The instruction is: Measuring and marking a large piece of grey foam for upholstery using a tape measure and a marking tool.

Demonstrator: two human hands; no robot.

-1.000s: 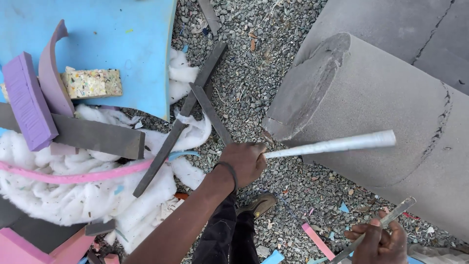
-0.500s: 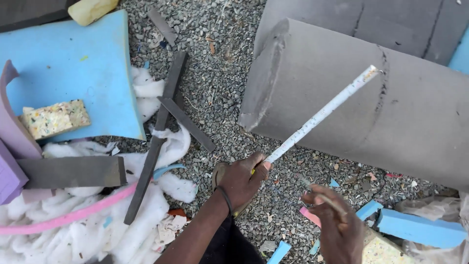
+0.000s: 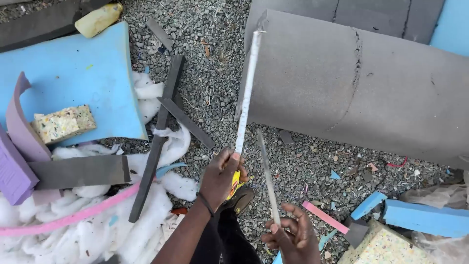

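Observation:
My left hand [image 3: 221, 176] grips the yellow handle of a long knife whose blade [image 3: 246, 92] is wrapped in white and points up toward the end of a big grey foam roll [image 3: 361, 88]. My right hand [image 3: 291, 237] holds a thin metal rod [image 3: 267, 175] by its lower end. The rod stands nearly upright beside the blade, a little to its right. Between my two hands, my shoe shows on the gravel below.
Gravel ground is littered with foam scraps. A blue foam sheet [image 3: 73, 73] with a speckled block [image 3: 62, 123] lies at left, above white wadding [image 3: 88, 215], grey strips [image 3: 161, 127] and purple pieces. Blue foam bars [image 3: 425, 217] lie at right.
The wrapped blade swung from pointing right to pointing up. My right hand brought the thin rod from the lower right in toward the blade, now standing upright beside it.

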